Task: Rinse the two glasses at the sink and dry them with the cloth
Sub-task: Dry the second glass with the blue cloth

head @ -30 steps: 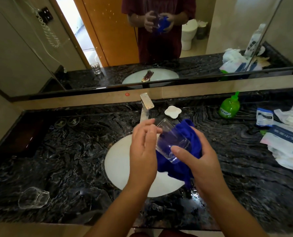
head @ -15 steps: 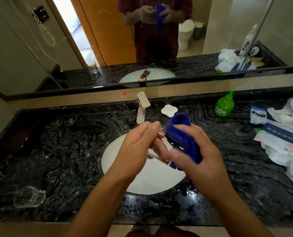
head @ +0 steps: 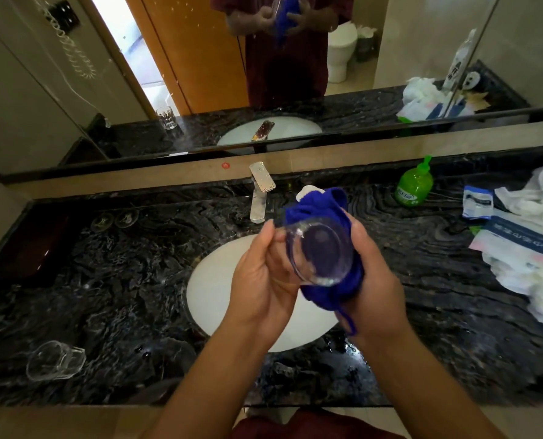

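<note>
A clear glass point(head: 319, 251) is held above the white sink basin point(head: 213, 296), its base turned toward me. My left hand point(head: 260, 280) grips the glass from the left, thumb up along its side. A blue cloth point(head: 324, 210) wraps the far and right side of the glass, and my right hand point(head: 374, 280) holds that cloth against it. Whether the cloth goes inside the glass is hidden. A second clear glass point(head: 54, 361) lies on its side on the black marble counter point(head: 105, 296) at the front left.
A chrome faucet point(head: 260, 193) stands behind the basin. A green soap bottle point(head: 414, 185) is at the back right, with packets and white plastic bags point(head: 523, 242) along the right side. A mirror point(head: 264, 58) backs the wet counter.
The glass has been turned so its base now faces me, and the cloth has shifted round its far side. Both hands have stayed over the basin.
</note>
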A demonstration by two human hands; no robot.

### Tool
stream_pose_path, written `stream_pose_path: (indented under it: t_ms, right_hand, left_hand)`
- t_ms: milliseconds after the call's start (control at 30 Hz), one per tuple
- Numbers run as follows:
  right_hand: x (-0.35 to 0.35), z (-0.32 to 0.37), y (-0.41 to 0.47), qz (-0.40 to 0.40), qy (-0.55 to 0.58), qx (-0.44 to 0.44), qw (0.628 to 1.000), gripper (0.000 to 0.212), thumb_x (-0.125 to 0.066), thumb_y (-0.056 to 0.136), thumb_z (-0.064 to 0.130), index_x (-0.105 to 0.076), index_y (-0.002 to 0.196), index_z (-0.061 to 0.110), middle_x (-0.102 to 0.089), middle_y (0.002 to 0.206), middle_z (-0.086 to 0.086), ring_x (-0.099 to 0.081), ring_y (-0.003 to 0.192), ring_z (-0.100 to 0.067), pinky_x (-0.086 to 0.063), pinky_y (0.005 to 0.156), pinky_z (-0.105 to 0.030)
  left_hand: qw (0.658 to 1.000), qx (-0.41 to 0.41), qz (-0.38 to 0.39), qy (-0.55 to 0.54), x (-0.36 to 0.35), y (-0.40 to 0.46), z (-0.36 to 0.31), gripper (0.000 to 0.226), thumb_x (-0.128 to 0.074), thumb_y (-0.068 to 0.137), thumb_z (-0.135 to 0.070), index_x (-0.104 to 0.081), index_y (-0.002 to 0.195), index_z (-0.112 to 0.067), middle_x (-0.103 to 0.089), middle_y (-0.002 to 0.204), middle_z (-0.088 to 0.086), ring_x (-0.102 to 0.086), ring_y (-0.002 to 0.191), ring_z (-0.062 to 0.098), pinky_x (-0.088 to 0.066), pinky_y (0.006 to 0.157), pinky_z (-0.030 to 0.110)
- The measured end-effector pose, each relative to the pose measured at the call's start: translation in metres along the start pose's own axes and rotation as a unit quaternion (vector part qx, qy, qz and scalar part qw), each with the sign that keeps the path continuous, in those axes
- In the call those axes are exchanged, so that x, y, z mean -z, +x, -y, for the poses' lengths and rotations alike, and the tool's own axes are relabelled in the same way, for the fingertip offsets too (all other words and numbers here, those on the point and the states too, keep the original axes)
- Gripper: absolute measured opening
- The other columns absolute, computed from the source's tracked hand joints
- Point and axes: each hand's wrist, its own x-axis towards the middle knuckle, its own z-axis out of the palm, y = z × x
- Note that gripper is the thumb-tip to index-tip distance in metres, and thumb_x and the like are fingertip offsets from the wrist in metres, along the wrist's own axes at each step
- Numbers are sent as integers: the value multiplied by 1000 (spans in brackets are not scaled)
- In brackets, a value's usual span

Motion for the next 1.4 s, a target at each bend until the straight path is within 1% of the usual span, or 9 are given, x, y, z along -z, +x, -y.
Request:
stream_pose_path:
  t_ms: [133,267,400,567,700,833,1033,1267,1400]
  right_hand:
    - [-7,-13,-20,-17,42,46,998,52,-50,97,30,-50,148,19,-58,147,-4,-52,139,-22,-40,116,-40]
    - [-12,-15,-28,-30,-89,149,984,42,-56,97,41,-58,138,45,-53,151,9,-49,141,-15,-43,114,-37]
    - [-5,-5,-17,-54,-331,308,890,44,-47,101,26,-54,135,53,-50,149,14,-49,139,-15,-44,111,-32]
    - [-4,5,1,-67,-69,131,987,47,-63,90,56,-65,131,33,-70,129,2,-65,122,-20,-54,100,-36]
    - [-5,-11,6,-86,22,24,996,73,-66,75,74,-72,123,19,-71,128,-13,-66,123,-27,-52,101,-40]
    - [-2,-14,7,-82,38,-15,996,92,-73,74,70,-59,137,5,-64,135,-23,-61,128,-38,-47,109,-50]
    - [11,0,15,-109,82,-81,987,51,-56,87,54,-76,110,14,-75,111,-13,-72,100,-26,-58,92,-43]
    - [38,24,38,-103,78,-68,989,24,-69,89,32,-62,100,11,-64,89,-9,-62,80,-23,-55,75,-33]
    - [33,32,41,-78,45,-23,996,24,-69,89,35,-67,97,13,-71,87,-5,-69,77,-20,-59,73,-33]
  left_hand:
    - [996,22,-64,-55,-5,8,2,48,-44,106,-39,-78,89,-9,-72,71,4,-71,67,16,-60,71,31]
    - [995,19,-88,-46,-7,8,4,61,-48,102,-47,-59,134,3,-59,123,26,-65,102,32,-49,106,48]
    - [997,18,-47,-61,-14,8,8,64,-48,100,-45,-57,136,6,-49,130,32,-54,122,40,-38,118,52]
    - [999,7,-42,-31,-16,6,7,49,-51,103,-38,-66,106,8,-66,101,23,-69,97,28,-59,92,41]
    - [998,2,-62,-26,-20,5,4,60,-46,105,-38,-54,128,17,-55,119,30,-60,112,38,-51,107,47]
    - [993,-71,-80,55,-22,8,4,44,-46,103,-38,-68,91,-1,-67,67,16,-68,64,24,-61,76,37]
    - [975,-139,-3,176,-28,-1,10,26,-50,97,-32,-60,95,-8,-75,72,8,-73,72,20,-59,74,30]
    - [995,77,68,-13,-26,-11,10,46,-51,98,-36,-71,114,1,-74,114,24,-72,108,30,-56,99,37]
    - [991,117,8,-58,-30,-11,16,41,-56,95,-39,-78,89,-5,-78,84,15,-77,81,23,-62,83,33]
